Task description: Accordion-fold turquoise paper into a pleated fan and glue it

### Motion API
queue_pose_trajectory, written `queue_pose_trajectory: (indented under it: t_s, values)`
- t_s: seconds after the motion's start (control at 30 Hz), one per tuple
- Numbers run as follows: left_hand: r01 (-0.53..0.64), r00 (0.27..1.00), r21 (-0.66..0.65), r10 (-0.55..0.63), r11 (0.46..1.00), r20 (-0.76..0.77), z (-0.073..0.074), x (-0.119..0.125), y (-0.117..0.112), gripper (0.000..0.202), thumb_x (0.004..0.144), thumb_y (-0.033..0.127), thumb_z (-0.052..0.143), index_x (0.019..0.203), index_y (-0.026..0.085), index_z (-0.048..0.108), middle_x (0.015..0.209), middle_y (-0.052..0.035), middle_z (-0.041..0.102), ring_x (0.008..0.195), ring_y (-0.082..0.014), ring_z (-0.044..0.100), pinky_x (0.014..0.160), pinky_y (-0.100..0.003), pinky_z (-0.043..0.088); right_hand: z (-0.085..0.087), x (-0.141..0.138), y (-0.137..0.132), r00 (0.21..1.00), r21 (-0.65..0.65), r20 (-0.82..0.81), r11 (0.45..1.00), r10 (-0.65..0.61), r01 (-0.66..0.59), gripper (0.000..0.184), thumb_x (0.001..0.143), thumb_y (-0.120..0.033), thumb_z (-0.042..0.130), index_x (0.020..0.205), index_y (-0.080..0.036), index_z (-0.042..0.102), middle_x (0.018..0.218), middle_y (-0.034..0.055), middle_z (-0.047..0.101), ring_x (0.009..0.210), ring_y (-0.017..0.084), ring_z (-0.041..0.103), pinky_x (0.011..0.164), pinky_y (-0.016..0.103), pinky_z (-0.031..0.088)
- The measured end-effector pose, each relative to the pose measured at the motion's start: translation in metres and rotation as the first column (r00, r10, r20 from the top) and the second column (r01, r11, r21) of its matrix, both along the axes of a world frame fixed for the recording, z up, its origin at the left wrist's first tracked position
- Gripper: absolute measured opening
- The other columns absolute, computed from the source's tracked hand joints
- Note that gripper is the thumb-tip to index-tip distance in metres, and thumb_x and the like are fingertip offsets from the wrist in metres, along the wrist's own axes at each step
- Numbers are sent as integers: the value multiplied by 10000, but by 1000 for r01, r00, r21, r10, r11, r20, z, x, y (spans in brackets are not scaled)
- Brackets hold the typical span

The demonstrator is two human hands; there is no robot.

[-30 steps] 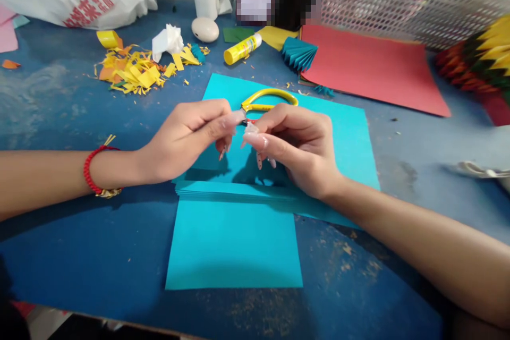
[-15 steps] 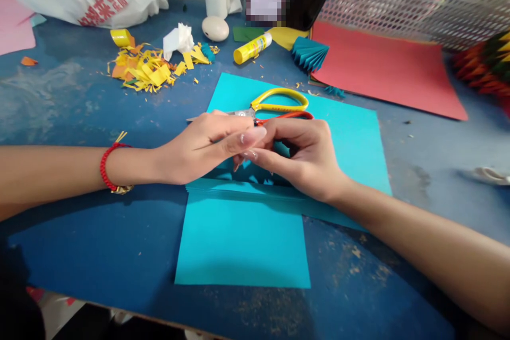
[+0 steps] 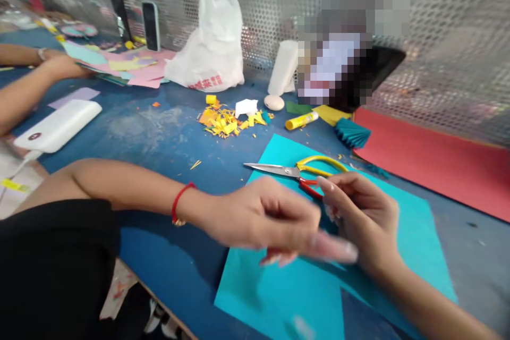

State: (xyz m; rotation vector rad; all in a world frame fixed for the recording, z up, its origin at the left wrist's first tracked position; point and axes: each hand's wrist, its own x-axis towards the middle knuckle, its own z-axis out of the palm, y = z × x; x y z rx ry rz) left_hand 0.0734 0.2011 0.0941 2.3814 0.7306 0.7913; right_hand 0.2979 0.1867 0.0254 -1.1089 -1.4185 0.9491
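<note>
My left hand (image 3: 274,220) hovers over the turquoise paper sheets (image 3: 418,223), fingers curled and one long-nailed finger stretched right, all smeared by motion. My right hand (image 3: 364,212) is just beside it, fingertips pinched together near the left hand's; what they pinch is hidden. Scissors (image 3: 295,171) with a yellow and a red handle lie shut on the paper's far edge, just beyond both hands, untouched. A red cord bracelet (image 3: 179,207) is on my left wrist.
Another person's arms (image 3: 27,82) rest at the far left near pink and blue papers. A white box-like device (image 3: 56,125), a white plastic bag (image 3: 211,58), yellow paper scraps (image 3: 225,122), a glue stick (image 3: 300,120), a folded turquoise fan (image 3: 350,133) and red paper (image 3: 438,164) lie about.
The view has swung left and up, showing more of the table and another person. My hands have drawn back from the scissors, whose blades now show, and the left hand is moving fast.
</note>
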Motion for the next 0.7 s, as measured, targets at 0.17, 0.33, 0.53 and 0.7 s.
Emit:
queue_pose_trajectory:
  t_s: [0.17, 0.33, 0.53, 0.7]
  values:
    - [-176, 939, -325, 257, 929, 227, -10, 4, 9, 565, 1131, 410, 141, 1234, 292, 684, 759, -26, 724, 551, -132, 555, 518, -319, 547, -2, -1, 0, 999, -2, 25, 1000, 31, -31, 309, 874, -463, 832, 748, -223, 683, 477, -61, 514, 372, 73, 397, 346, 220, 269]
    - [-7, 901, -248, 113, 969, 419, -26, 4, 18, 387, 1054, 201, 511, 1421, 80, 507, 1265, -55, 692, 851, -61, 648, 733, -203, 560, 8, -5, 4, 1000, 143, -17, 990, 23, -21, 358, 998, -376, 716, 700, -234, 577, 503, -74, 512, 414, 79, 410, 435, 250, 348]
    - [80, 996, -157, -72, 984, 59, -25, 7, -4, 369, 1117, 271, 467, 1415, 82, 575, 1011, 21, 622, 890, -62, 664, 848, -256, 545, 28, 34, 2, 983, 189, 181, 982, -8, -27, 225, 1076, -203, 575, 862, -189, 645, 718, -47, 642, 550, 49, 522, 523, 246, 382]
    - [271, 956, 64, -260, 961, -138, -26, 7, -5, 464, 1113, 399, 496, 1423, 66, 587, 1374, -93, 625, 1293, -248, 607, 1130, -438, 468, 47, 79, -77, 860, 53, 511, 997, 16, -50, 376, 956, -461, 743, 1280, -287, 666, 1219, -76, 705, 941, 90, 628, 704, 305, 423]
